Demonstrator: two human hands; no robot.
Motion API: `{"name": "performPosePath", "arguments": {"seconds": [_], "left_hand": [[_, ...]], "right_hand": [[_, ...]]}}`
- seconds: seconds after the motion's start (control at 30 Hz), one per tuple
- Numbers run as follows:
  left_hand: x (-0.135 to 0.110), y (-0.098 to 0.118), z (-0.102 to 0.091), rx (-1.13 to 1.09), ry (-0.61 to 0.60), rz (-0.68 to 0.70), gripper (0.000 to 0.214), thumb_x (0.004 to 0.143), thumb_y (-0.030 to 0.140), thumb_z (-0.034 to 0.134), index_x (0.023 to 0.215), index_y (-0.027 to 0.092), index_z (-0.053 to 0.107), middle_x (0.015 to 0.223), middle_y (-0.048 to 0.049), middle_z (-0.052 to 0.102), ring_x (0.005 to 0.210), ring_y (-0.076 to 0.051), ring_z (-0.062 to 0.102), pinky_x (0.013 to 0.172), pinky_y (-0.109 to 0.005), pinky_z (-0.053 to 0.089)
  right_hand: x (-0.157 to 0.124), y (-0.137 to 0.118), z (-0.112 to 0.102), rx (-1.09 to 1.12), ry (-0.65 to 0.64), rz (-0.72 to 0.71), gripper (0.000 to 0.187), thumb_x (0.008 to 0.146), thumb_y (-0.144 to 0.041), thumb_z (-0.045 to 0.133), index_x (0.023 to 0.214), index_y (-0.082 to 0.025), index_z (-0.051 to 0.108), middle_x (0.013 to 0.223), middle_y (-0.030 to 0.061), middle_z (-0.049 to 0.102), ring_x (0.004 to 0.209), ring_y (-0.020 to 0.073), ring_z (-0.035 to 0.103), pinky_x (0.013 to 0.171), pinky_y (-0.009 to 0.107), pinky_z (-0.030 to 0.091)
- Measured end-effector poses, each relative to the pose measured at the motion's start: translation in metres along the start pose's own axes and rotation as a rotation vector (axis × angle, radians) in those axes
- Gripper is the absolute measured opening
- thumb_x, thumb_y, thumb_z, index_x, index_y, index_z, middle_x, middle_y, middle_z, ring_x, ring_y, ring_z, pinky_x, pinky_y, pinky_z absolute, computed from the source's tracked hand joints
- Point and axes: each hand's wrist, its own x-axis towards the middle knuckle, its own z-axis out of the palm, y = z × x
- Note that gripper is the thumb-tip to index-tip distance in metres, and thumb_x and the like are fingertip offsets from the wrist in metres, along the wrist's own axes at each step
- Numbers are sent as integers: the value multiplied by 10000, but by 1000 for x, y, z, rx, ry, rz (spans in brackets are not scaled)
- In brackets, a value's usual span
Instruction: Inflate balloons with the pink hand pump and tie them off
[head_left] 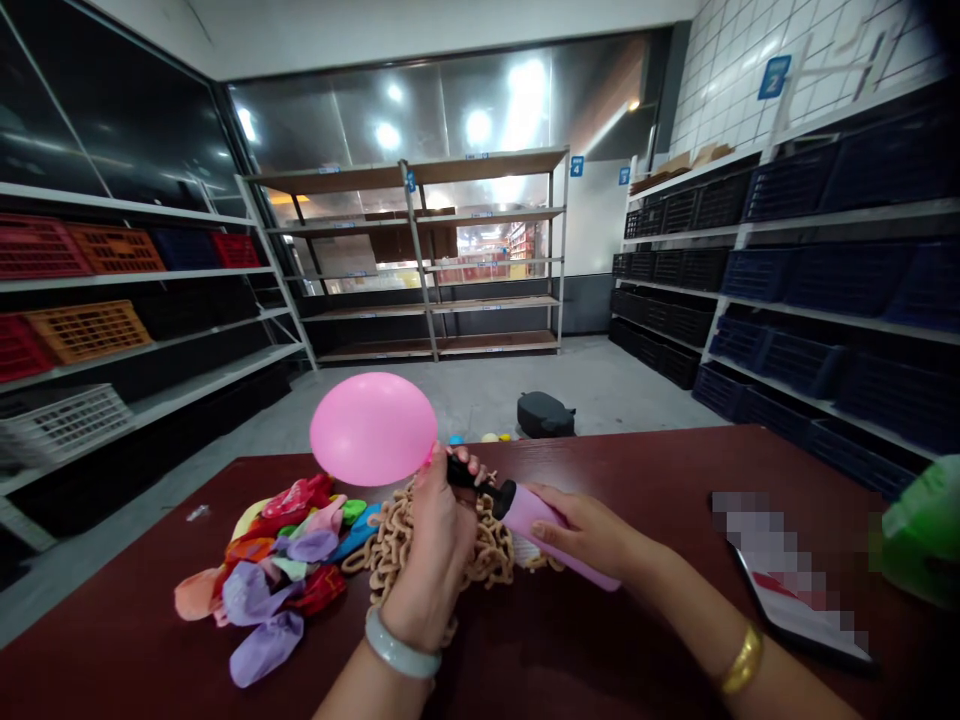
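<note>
A pink balloon (pixel 373 430), inflated and round, sits at the black nozzle end of a hand balloon pump (pixel 526 510). My left hand (pixel 442 510) is closed around that end, pinching by the balloon's neck; the exact join is hidden by the fingers. Wrapped over the pump's pink barrel is my right hand (pixel 577 522). Below the left hand lies a heap of tan, looped, cord-like material (pixel 390 540). Left of it are several limp balloons (pixel 281 545) in purple, red, orange, green and blue.
On the dark red table (pixel 637 640), a phone-like device (pixel 787 590), partly blurred, lies right, beside a green bag-like object (pixel 926 535). A dark grey object (pixel 546 413) rests on the floor beyond. Shelves with crates (pixel 90 330) line both sides; a rack (pixel 420 260) stands behind.
</note>
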Motion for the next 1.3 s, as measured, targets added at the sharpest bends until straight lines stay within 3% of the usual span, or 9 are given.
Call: {"name": "performPosePath", "arguments": {"seconds": [0.2, 0.33, 0.53, 0.73, 0.9, 1.0, 1.3], "left_hand": [[36, 47, -22, -3, 86, 118, 222, 791, 277, 671, 737, 171, 484, 632, 2, 510, 536, -114, 490, 485, -223, 370], [43, 59, -29, -29, 134, 154, 207, 820, 273, 638, 742, 174, 475, 617, 13, 495, 508, -100, 468, 469, -212, 357], [25, 27, -15, -4, 89, 182, 253, 784, 310, 686, 761, 182, 469, 650, 13, 506, 553, -107, 501, 509, -223, 389], [-10, -20, 0, 29, 46, 55, 224, 790, 306, 677, 792, 187, 488, 690, 15, 521, 592, -113, 519, 566, -246, 427], [-24, -33, 6, 26, 55, -10, 237, 780, 324, 689, 796, 194, 491, 701, 17, 528, 598, -118, 529, 607, -272, 453], [-16, -24, 6, 35, 52, 17, 236, 791, 327, 675, 778, 191, 482, 669, 19, 512, 551, -111, 502, 539, -250, 416], [35, 46, -25, 16, 124, 193, 201, 816, 269, 629, 745, 189, 458, 626, 19, 499, 510, -102, 479, 486, -219, 367]], "right_hand": [[-3, 10, -6, -35, -46, 10, 589, 879, -555, 504, 1392, -271, 452, 1233, 63, 640, 1063, 283, 612, 889, 375, 448], [-6, 10, -12, -99, -58, 7, 557, 879, -532, 518, 1377, -289, 467, 1192, 54, 663, 1028, 280, 623, 864, 371, 444], [-7, 7, -12, -226, 4, 12, 538, 896, -537, 484, 1351, -250, 486, 1189, 79, 659, 1032, 284, 619, 841, 354, 435], [-6, -3, -3, -313, 48, 36, 561, 911, -575, 441, 1367, -247, 442, 1196, 90, 657, 1013, 294, 634, 788, 334, 434], [-6, -13, 1, -381, 78, 62, 595, 861, -577, 530, 1358, -265, 427, 1177, 80, 665, 979, 305, 647, 745, 336, 433], [-4, -16, 5, -372, 103, 61, 766, 731, -560, 690, 1383, -298, 386, 1234, 63, 638, 1037, 313, 626, 779, 343, 438], [-5, -2, -7, -399, 44, 69, 738, 719, -448, 707, 1383, -322, 410, 1183, 56, 665, 1021, 309, 632, 808, 371, 440]]}}
